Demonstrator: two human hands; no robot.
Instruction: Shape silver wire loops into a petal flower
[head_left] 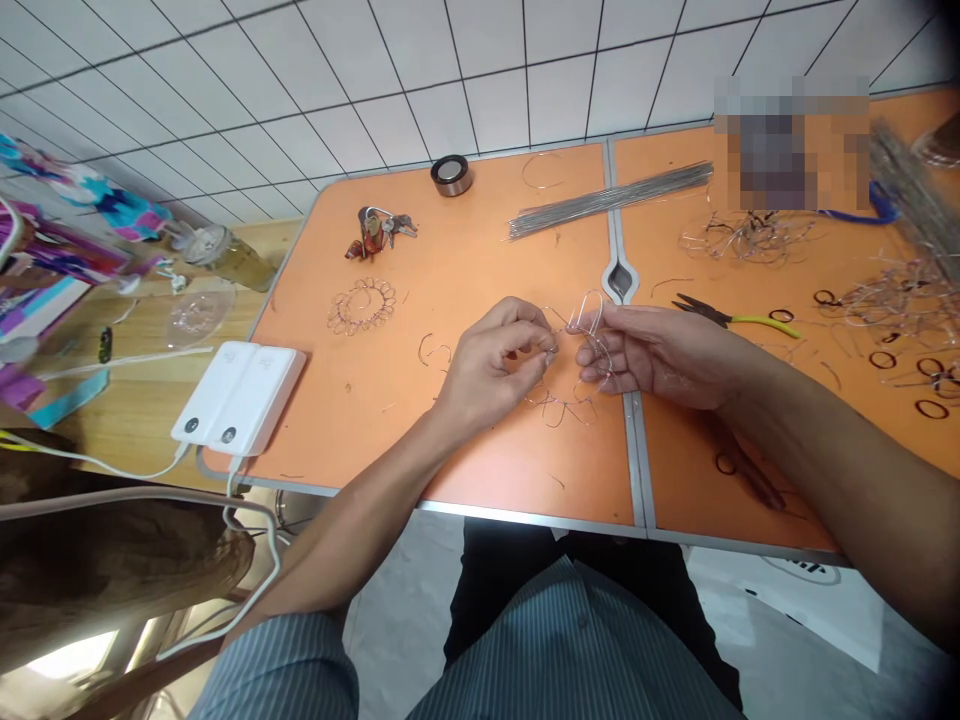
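And there was the wire ring point(564, 402), up between the 2 hands near the middle of the table point(480, 462), just left of the seam! The left hand point(499, 365) had its grip pinched, thumb and fingers closed on the ring's left side; the right hand point(667, 355), palm partly turned up, held the other side between thumb and curled fingers. No clear long axis on this one: it ran round, thin loops fanning outward, the lowest pointing towards the table's near edge.

Left of it, a looped wire wreath point(361, 306) lay flat. Farther back, a bundle of straight wires point(611, 203) slanted across the seam, its long axis rising to the right. Pliers point(739, 318) with a yellow handle rested beyond the right hand, and wire tangles point(750, 238) sprawled on the right.

What a surface: bright orange, edged in grey, backed by a white tiled wall point(487, 75) with dark joints! To the left, a white device point(240, 398) trailed cables. As for writing, dark lettering showed on a white item point(795, 605) below the table, too cropped to read.
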